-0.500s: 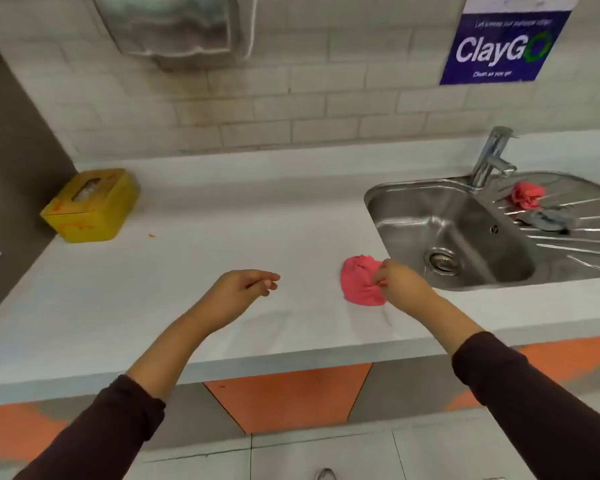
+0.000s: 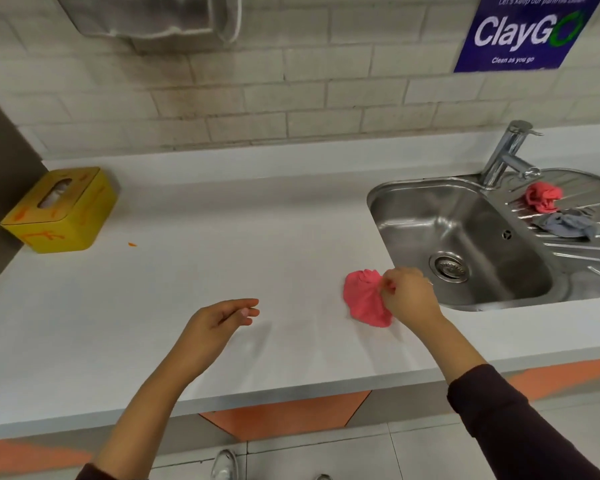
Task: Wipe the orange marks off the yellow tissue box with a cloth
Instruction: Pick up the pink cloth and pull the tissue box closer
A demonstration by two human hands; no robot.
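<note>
The yellow tissue box (image 2: 63,211) stands at the far left of the white counter (image 2: 222,258), with orange marks on its top and front. A crumpled pink cloth (image 2: 362,299) lies on the counter beside the sink. My right hand (image 2: 409,296) pinches the cloth's right edge with its fingertips. Over the counter's middle hovers my left hand (image 2: 222,318), fingers loosely curled and holding nothing, far from the box.
A steel sink (image 2: 465,244) with a tap (image 2: 506,154) is at the right. On its drainboard lie a second pink cloth (image 2: 542,197) and a grey cloth (image 2: 565,225). A small orange speck (image 2: 132,244) lies near the box. A tiled wall runs behind.
My right hand has tightened its pinch on the pink cloth, which looks slightly more bunched. The left hand has barely moved.
</note>
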